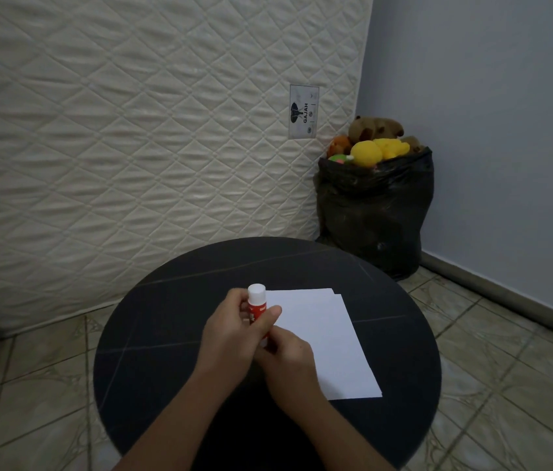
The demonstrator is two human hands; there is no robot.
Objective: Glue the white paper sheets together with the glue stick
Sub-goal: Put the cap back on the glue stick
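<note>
A red glue stick point(256, 305) with a white cap stands upright above the round black table point(166, 334). My left hand point(234, 328) is wrapped around its red body, thumb on the right side. My right hand point(285, 362) grips the stick's lower end, which is mostly hidden by the fingers. The cap is on. White paper sheets point(329, 338) lie stacked flat on the table just right of my hands, the lower sheet's corner peeking out at the top right.
A quilted white mattress point(132, 130) leans against the wall behind the table. A black bag point(373, 215) full of plush toys stands on the tiled floor at the back right, next to a grey wall.
</note>
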